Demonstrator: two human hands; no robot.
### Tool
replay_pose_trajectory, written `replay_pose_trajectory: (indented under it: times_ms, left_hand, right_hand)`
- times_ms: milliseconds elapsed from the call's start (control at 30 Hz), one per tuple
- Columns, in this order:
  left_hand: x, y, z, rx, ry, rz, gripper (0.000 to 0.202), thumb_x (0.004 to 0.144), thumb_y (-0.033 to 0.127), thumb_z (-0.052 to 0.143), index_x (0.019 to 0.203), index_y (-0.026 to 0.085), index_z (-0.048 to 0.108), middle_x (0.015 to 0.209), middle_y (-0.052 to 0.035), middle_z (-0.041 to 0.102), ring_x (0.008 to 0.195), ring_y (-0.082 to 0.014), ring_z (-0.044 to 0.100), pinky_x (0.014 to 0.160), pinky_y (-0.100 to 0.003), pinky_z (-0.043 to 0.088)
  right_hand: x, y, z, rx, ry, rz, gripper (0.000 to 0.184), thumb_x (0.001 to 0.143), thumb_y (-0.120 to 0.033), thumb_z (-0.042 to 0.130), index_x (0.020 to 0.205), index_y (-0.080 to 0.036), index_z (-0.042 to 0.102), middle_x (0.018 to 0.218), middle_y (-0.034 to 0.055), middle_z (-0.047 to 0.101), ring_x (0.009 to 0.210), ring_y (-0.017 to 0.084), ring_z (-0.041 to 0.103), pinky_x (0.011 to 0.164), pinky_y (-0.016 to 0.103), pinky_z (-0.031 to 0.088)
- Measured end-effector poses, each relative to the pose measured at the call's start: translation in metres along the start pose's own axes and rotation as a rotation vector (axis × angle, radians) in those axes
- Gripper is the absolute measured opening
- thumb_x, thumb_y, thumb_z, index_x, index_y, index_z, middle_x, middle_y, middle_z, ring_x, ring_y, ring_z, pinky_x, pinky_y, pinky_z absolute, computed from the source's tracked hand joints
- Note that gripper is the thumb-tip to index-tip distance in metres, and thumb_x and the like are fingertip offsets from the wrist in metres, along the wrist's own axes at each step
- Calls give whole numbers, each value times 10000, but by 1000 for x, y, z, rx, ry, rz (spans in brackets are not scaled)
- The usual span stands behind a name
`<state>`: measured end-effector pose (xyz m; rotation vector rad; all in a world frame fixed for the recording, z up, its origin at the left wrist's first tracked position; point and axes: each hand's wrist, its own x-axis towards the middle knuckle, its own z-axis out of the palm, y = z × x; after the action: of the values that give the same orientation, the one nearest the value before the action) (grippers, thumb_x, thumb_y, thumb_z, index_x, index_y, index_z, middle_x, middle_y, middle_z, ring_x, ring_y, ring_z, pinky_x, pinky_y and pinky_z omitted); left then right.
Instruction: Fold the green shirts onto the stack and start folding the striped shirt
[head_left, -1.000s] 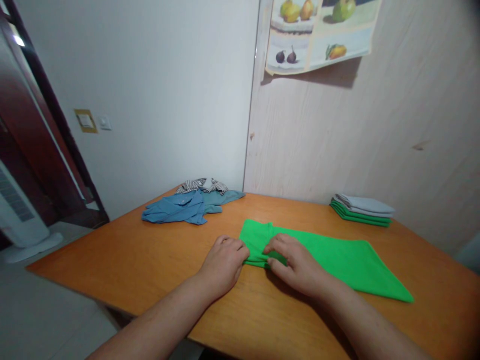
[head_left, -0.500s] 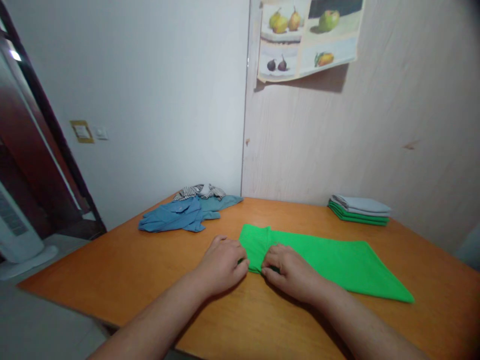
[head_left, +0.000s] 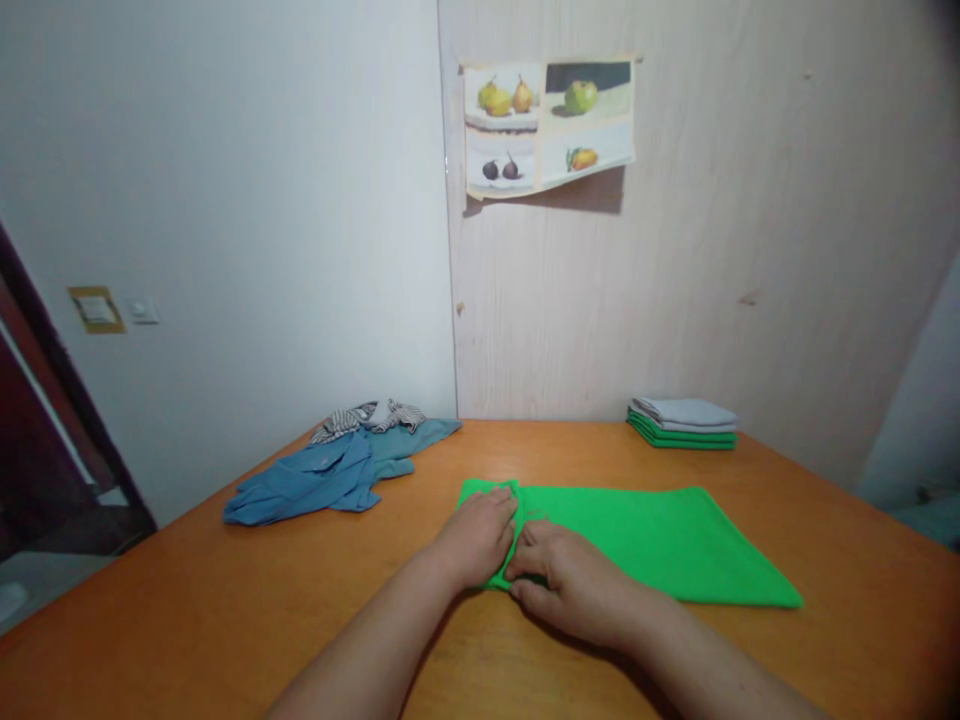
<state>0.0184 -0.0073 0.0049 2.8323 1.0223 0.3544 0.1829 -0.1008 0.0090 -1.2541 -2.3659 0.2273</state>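
A bright green folded garment (head_left: 660, 540) lies flat on the table, its left end turned over into a short flap. My left hand (head_left: 480, 535) rests on that flap, fingers laid flat over the cloth and pointing away from me. Just to its right, my right hand (head_left: 562, 575) has its fingers curled and pinches the green fabric near the flap's front corner. Both hands almost touch. The exact kind of garment cannot be made out, as it is folded.
An orange-brown wooden table (head_left: 315, 610) fills the foreground. Crumpled blue clothes (head_left: 307, 480) and a striped cloth (head_left: 367, 418) lie at the back left. A neat stack of grey and green folded cloths (head_left: 682, 425) stands at the back right, near the wall.
My left hand has moved from the garment's left edge onto the flap, closer to my right hand. My right hand stays at the fold. The view has shifted right and tilted up.
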Motion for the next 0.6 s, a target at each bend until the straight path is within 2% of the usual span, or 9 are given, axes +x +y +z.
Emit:
replay_pose_trajectory:
  times_ms: [133,367,600]
  left_hand:
    - [-5,-2,0,-21,-53,-38,541,1002,352,336,1484,137,456,1592,-143,359,1483,-265,314,1215,-470,250]
    - [-4,3,-8,-9,-140,-87,600,1015,406,264,1565,171,315,1648,-82,211,1530,-245,165,1242,-495,144]
    - [-2,7,-9,40,-196,-130,627,1016,457,234,1587,200,247,1659,-52,145,1537,-255,126,1234,-564,86]
  right_hand:
    - [-1,2,1,19,3,-8,136,872,-233,602,861,-225,738,937,35,689,943,192,601,833,299,435]
    - [1,2,2,55,29,-41,123,848,-188,604,850,-219,723,943,20,697,973,178,601,863,292,427]
    - [-1,-1,-2,128,33,-29,153,811,-155,597,866,-218,725,976,29,709,966,185,611,875,298,444]
